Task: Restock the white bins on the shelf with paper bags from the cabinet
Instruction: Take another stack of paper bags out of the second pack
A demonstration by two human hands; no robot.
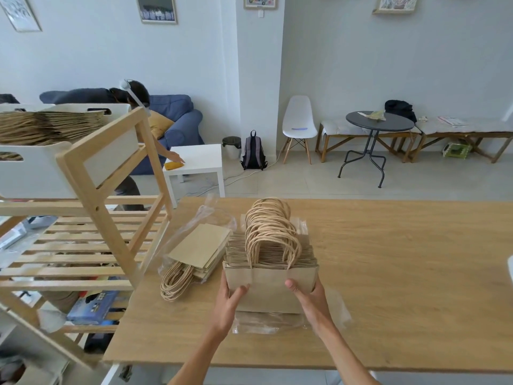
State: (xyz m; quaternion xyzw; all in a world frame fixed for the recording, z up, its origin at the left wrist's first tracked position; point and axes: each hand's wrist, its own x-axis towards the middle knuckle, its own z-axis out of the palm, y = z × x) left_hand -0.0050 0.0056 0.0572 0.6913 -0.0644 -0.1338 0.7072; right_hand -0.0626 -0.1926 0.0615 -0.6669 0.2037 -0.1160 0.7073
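A thick stack of brown paper bags (270,290) with twisted handles stands on edge over the wooden table (388,273). My left hand (230,301) grips its left side and my right hand (308,298) grips its right side. A second, smaller bundle of paper bags (198,251) lies flat in clear plastic wrap just to the left. On the top of the wooden shelf (91,190) at the far left sit two white bins (41,173), each holding paper bags (50,125).
Clear plastic wrapping (266,325) lies under the held stack. The shelf's lower slats (83,245) are bare; boxes sit lower down. Beyond the table a person (130,98) bends over a small white side table (200,159). A chair, round table and benches stand at the far wall.
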